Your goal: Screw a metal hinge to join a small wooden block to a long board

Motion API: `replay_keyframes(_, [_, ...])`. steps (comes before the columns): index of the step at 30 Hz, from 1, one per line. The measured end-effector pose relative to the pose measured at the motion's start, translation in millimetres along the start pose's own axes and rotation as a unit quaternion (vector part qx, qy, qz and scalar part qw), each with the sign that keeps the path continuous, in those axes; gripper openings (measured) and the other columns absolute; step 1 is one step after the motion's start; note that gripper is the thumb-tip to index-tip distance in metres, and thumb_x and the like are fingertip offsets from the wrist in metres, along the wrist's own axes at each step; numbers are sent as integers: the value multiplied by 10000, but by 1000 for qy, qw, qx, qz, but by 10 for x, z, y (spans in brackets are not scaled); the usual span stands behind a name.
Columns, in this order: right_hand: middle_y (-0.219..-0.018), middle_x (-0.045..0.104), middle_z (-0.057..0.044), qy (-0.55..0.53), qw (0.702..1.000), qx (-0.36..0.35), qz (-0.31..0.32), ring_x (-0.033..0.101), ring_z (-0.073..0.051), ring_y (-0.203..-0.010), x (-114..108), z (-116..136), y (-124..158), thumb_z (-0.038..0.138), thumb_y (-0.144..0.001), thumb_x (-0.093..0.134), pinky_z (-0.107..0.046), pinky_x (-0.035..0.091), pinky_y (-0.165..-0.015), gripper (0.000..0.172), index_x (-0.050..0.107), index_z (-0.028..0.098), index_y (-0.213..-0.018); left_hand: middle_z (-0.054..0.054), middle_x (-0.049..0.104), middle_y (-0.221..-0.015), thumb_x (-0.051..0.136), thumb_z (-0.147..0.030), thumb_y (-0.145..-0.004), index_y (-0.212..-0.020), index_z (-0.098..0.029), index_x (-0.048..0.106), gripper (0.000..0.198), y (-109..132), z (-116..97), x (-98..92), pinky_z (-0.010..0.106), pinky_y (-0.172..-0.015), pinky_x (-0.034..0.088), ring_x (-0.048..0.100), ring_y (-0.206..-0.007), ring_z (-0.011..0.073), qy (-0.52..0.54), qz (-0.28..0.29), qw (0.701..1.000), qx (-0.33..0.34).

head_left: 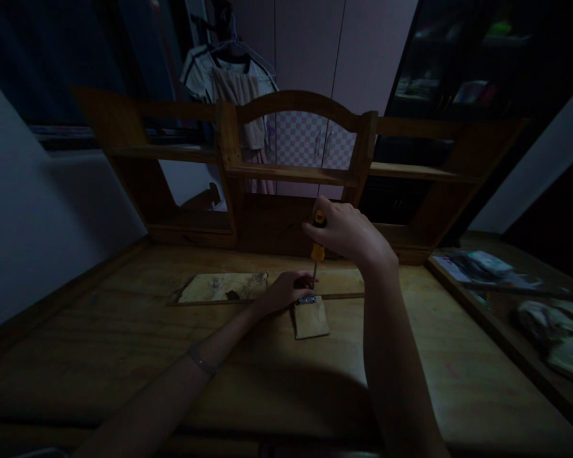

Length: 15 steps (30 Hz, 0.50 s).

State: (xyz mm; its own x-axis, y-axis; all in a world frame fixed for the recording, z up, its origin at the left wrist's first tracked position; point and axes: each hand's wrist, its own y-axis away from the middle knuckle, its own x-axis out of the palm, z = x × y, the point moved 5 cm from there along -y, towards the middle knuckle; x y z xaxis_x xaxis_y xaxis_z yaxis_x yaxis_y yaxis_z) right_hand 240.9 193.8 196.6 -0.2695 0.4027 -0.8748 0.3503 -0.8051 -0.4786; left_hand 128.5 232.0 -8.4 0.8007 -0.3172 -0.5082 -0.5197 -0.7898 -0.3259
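My right hand [346, 229] is wrapped round the yellow and black handle of a screwdriver [318, 252], which stands nearly upright. Its shaft points down to a small metal hinge [308, 299]. The hinge lies at the far edge of a small square wooden board [311, 318]. Beside the shaft, my left hand [289, 289] has its fingers curled at the hinge, with the thumb against it; the fingertips are partly hidden. Behind that hand a long, rough-edged wooden strip [224, 287] lies across the desk.
A wooden shelf unit [296, 173] stands along the back of the wooden desk [172, 369]. Clothes [241, 79] hang on hangers behind it, near a pale cupboard [305, 63]. To the right, a lower surface holds papers [482, 264] and a bundle of cloth [558, 331]. The room is dim.
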Motion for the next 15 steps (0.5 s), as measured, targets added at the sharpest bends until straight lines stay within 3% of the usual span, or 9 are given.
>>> replay_keyframes(6, [-976,620,-87,-23,1000,-16,13,597,-257,-915,27,-42,-1,237,-889,593,-307,423,-763,150,554,164,-1014,36,679,-911,703,-228,-815,-1052,-146,682,252,4,15,-1,226,-761,466,626,-833,147,9,-13,1000,6])
replay_keyframes(11, [-1002,618,-106,3,1000,13,11,591,-289,-946,18,-78,1,346,-928,593,-336,425,-760,224,560,159,-1046,40,683,-918,693,-247,-823,-1032,-152,697,229,-3,25,-11,238,-765,456,624,-849,158,-21,-7,1000,-6])
replay_keyframes(15, [-980,619,-89,12,1000,-9,-1,592,-269,-948,47,-82,-12,235,-916,590,-313,421,-761,155,574,159,-1050,40,678,-910,691,-250,-830,-1031,-159,708,222,-13,15,-12,235,-760,447,616,-838,155,-29,-2,1000,7])
